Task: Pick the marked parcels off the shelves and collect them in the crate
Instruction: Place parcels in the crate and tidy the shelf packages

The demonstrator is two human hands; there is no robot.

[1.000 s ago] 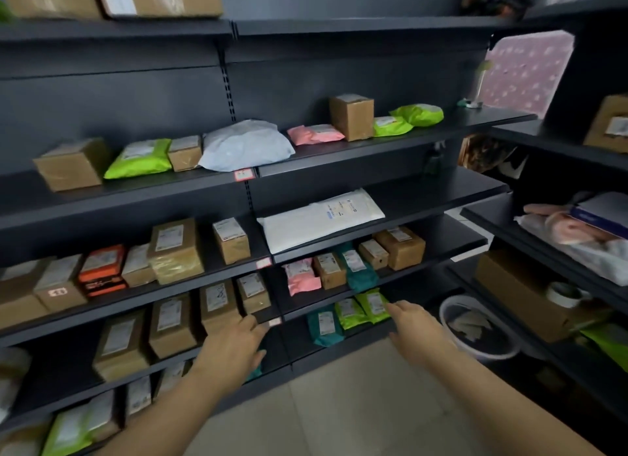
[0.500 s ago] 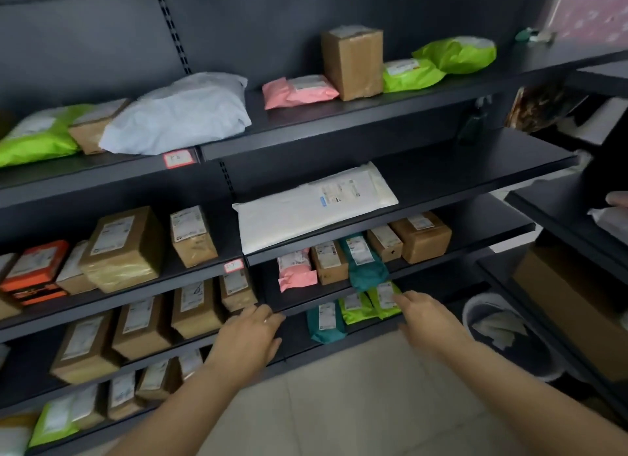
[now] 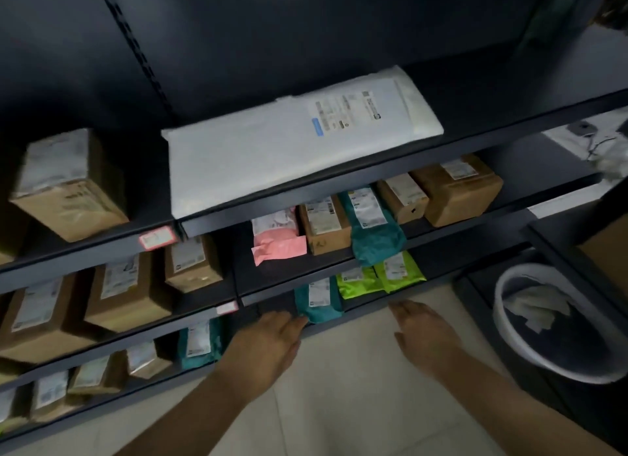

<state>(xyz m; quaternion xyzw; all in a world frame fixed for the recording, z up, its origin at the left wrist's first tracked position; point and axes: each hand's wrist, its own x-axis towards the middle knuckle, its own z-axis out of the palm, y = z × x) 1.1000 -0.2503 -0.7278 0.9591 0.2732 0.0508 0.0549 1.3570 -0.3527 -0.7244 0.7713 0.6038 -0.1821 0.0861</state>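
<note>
Dark shelves (image 3: 339, 180) carry many labelled parcels. A teal bag (image 3: 317, 301) lies at the front of a low shelf, with two lime-green bags (image 3: 380, 277) to its right. My left hand (image 3: 268, 345) is open, palm down, its fingertips at the teal bag's lower left corner. My right hand (image 3: 424, 331) hovers open over the floor, just below the shelf edge under the green bags. One shelf up sit a pink bag (image 3: 277, 239), a brown box (image 3: 324, 224) and another teal bag (image 3: 373, 226). A long white parcel (image 3: 292, 139) lies above.
Brown boxes (image 3: 125, 292) fill the left shelves, with a teal bag (image 3: 200, 341) lower down. A white round bin (image 3: 550, 323) with crumpled paper stands on the floor at right, beside another dark shelf unit (image 3: 577, 248). Pale tiled floor (image 3: 339, 404) lies under my arms.
My view has dropped and closed in on the lower shelves. My left hand has moved right to the teal bag; my right hand stays open near the low shelf's edge.
</note>
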